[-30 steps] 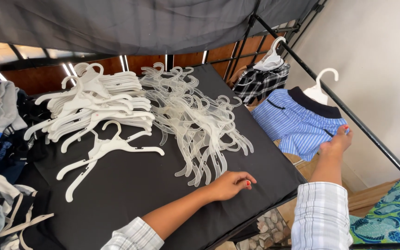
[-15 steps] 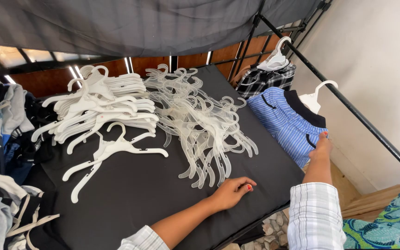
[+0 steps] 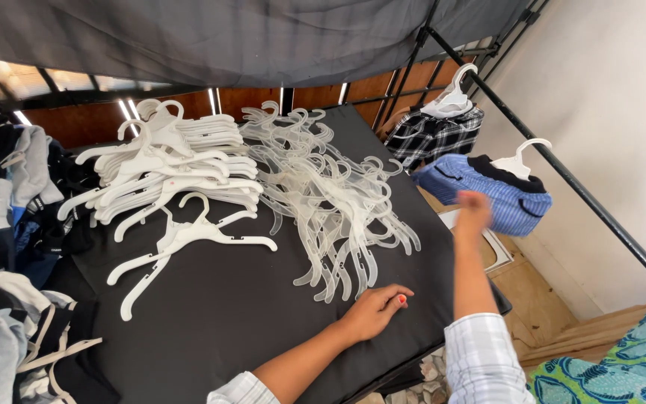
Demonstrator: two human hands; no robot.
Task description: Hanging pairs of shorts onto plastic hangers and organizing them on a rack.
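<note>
My left hand (image 3: pixel 374 309) rests on the black cloth-covered table (image 3: pixel 248 314), fingers curled loosely, holding nothing, just below a pile of clear plastic hangers (image 3: pixel 323 202). My right hand (image 3: pixel 473 212) is blurred in mid-air over the table's right edge, empty, a short way left of blue striped shorts (image 3: pixel 504 196). The shorts hang on a white hanger (image 3: pixel 521 159) from a black metal rail (image 3: pixel 562 172) and swing slightly. A pile of white hangers (image 3: pixel 166 168) lies at the far left of the table.
A black-and-white plaid garment (image 3: pixel 437 133) hangs farther back on the same rail. Heaped clothes (image 3: pixel 1 247) sit at the table's left. A dark cloth canopy (image 3: pixel 226 37) spans overhead. A patterned blue-green fabric (image 3: pixel 622 359) lies at bottom right, by a white wall.
My right hand has let go of the blue striped shorts and drawn back left toward the table. The shorts now hang free on the rail. My left hand has stayed put.
</note>
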